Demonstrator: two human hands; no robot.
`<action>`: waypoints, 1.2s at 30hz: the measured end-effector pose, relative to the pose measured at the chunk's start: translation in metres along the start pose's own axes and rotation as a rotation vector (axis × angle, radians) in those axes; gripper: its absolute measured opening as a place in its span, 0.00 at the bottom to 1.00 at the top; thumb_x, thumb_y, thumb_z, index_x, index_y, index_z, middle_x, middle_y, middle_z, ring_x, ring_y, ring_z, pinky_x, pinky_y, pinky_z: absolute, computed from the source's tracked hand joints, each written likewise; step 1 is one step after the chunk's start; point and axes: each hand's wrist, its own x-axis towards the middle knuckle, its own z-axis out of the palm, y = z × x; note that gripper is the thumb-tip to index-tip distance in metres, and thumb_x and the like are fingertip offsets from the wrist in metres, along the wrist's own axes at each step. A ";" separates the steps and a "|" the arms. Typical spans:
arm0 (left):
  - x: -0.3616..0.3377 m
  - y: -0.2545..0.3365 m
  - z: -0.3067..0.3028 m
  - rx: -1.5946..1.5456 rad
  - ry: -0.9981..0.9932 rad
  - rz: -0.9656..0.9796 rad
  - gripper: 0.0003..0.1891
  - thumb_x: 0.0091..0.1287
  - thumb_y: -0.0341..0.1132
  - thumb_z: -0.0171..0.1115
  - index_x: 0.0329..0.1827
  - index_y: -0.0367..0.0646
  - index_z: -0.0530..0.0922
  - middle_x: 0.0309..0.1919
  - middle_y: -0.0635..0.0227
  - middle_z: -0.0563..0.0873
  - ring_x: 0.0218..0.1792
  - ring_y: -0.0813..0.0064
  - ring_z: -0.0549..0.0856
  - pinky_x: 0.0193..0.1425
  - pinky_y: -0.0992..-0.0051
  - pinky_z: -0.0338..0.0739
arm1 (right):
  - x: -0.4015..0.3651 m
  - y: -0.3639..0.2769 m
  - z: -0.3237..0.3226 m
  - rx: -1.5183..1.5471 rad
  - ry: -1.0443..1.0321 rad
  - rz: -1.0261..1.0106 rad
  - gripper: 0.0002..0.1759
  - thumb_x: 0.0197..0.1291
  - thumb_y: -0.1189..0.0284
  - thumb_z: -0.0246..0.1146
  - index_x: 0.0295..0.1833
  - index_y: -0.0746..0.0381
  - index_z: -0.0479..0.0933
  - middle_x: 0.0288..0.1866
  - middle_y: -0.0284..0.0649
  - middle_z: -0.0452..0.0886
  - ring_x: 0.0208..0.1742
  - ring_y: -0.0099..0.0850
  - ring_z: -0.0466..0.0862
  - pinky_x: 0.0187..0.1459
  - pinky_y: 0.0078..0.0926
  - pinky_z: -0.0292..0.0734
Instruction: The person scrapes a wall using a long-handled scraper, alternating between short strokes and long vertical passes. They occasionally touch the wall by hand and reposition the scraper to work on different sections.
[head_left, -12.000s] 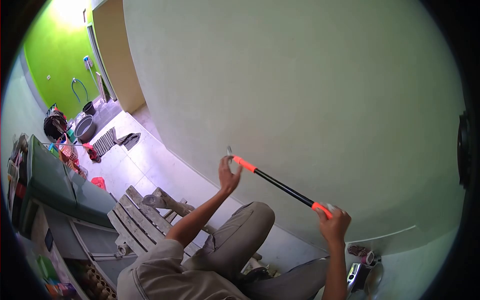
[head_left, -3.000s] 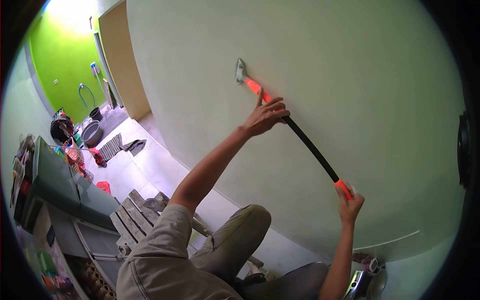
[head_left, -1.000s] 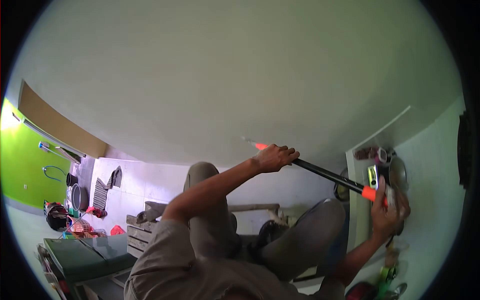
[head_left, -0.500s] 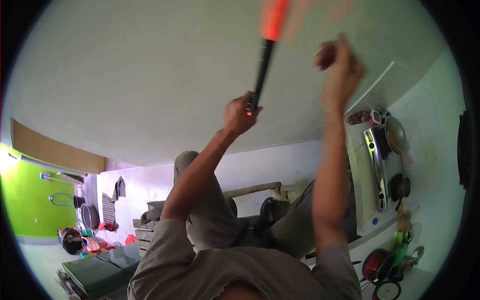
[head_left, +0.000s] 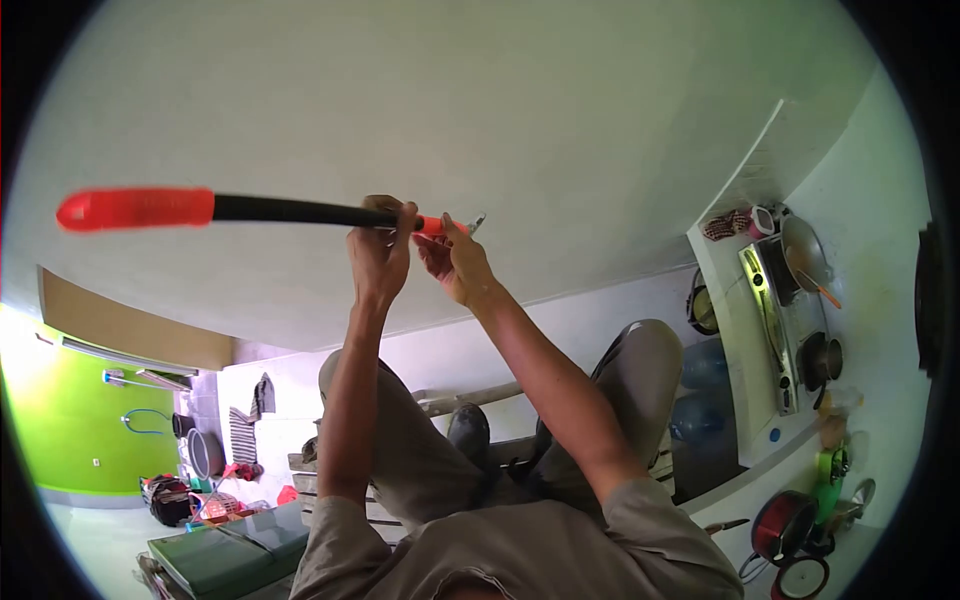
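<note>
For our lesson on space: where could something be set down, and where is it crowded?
Bare floor lies between the striped cloth and left knee. More lies between the wall and right knee. The counter is crowded around the stove, wok and small pot.

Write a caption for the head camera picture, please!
Left hand grips a black pole with orange-red ends, right hand at one end, before a pale green wall.

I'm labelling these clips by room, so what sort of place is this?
Probably a home kitchen: a gas stove on a counter, a wok on that stove, and a red pot nearby.
</note>
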 end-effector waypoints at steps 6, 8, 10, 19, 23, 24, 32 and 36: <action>0.004 0.054 -0.066 -0.202 0.508 0.339 0.17 0.85 0.46 0.46 0.59 0.39 0.66 0.39 0.53 0.86 0.35 0.58 0.90 0.45 0.64 0.87 | 0.028 0.029 0.019 0.308 -0.107 -0.039 0.22 0.82 0.57 0.52 0.48 0.67 0.77 0.39 0.44 0.86 0.37 0.30 0.87 0.41 0.23 0.89; 0.015 0.082 -0.107 -0.111 0.753 0.411 0.20 0.84 0.50 0.46 0.57 0.38 0.66 0.36 0.56 0.84 0.30 0.63 0.87 0.43 0.66 0.88 | 0.028 0.028 0.044 0.308 -0.117 -0.040 0.21 0.81 0.58 0.54 0.47 0.67 0.77 0.39 0.44 0.85 0.36 0.31 0.86 0.40 0.23 0.88; 0.026 0.107 -0.150 -0.139 0.958 0.477 0.24 0.82 0.54 0.50 0.52 0.36 0.68 0.32 0.61 0.82 0.25 0.69 0.81 0.35 0.71 0.85 | 0.029 0.027 0.070 0.318 -0.153 -0.054 0.18 0.80 0.60 0.57 0.47 0.66 0.77 0.39 0.44 0.85 0.37 0.31 0.88 0.42 0.24 0.89; 0.091 0.079 -0.214 -0.234 1.297 0.317 0.19 0.77 0.53 0.53 0.43 0.44 0.65 0.25 0.69 0.74 0.17 0.79 0.68 0.20 0.78 0.65 | 0.078 0.047 0.104 0.187 -0.253 -0.131 0.18 0.80 0.60 0.57 0.47 0.66 0.76 0.40 0.43 0.86 0.38 0.32 0.89 0.50 0.30 0.89; 0.100 0.040 -0.219 -0.348 1.323 0.180 0.20 0.78 0.54 0.51 0.41 0.46 0.64 0.22 0.70 0.70 0.18 0.77 0.67 0.21 0.78 0.63 | 0.102 0.049 0.098 0.133 -0.185 -0.181 0.18 0.80 0.60 0.56 0.47 0.66 0.75 0.40 0.43 0.86 0.39 0.32 0.89 0.50 0.31 0.89; 0.102 0.034 -0.220 -0.333 1.316 0.171 0.21 0.79 0.55 0.50 0.40 0.46 0.63 0.22 0.70 0.69 0.18 0.77 0.66 0.21 0.78 0.63 | 0.108 0.050 0.095 0.121 -0.173 -0.187 0.17 0.80 0.60 0.56 0.48 0.66 0.75 0.40 0.43 0.86 0.39 0.32 0.89 0.50 0.31 0.89; 0.108 0.018 -0.235 -0.271 1.156 0.220 0.33 0.77 0.72 0.37 0.34 0.48 0.62 0.20 0.70 0.68 0.17 0.78 0.66 0.19 0.79 0.62 | 0.108 0.062 0.089 0.198 -0.135 -0.178 0.17 0.81 0.61 0.54 0.48 0.65 0.75 0.38 0.42 0.86 0.37 0.31 0.88 0.45 0.29 0.88; 0.107 0.038 -0.223 -0.315 0.996 0.355 0.35 0.76 0.74 0.38 0.33 0.48 0.64 0.20 0.70 0.69 0.16 0.79 0.66 0.18 0.79 0.63 | 0.094 0.062 0.086 0.300 -0.080 -0.191 0.17 0.80 0.61 0.55 0.47 0.65 0.77 0.38 0.42 0.86 0.36 0.31 0.87 0.43 0.29 0.87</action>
